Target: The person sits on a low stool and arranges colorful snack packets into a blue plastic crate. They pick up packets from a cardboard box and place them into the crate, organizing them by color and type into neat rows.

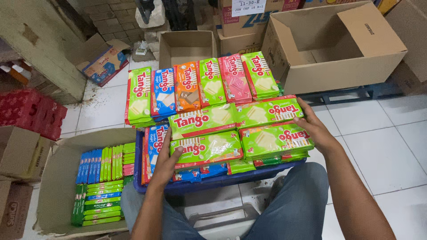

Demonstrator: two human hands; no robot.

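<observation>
At the far left, a stack of red crates [33, 111] sits beside closed brown cartons [18, 153]. Next comes an open carton [55, 178] on the tiled floor [382, 146], packed with slim wafer packs [104, 178] standing on edge in blue, green and a few red; too many to count surely.

In the middle, a blue tray [209, 183] carries flat wafer packets. Along its back stand six piles in a row [200, 84]: green, blue, orange, green, pink, green. In front lie four green packets [240, 129] turned sideways, two by two, over blue and green ones below.

The left hand [167, 158] lies spread, fingers loosely curled, against the left edge of the near-left green packet and the blue packet beside it. The right hand [311, 126] is open and flat, pressed on the right end of the near-right green packet; neither hand lifts anything.

Behind the tray stands a small empty carton [187, 46], and at the right a large open carton [338, 44], tipped on its side, rests on a blue pallet [347, 94].
</observation>
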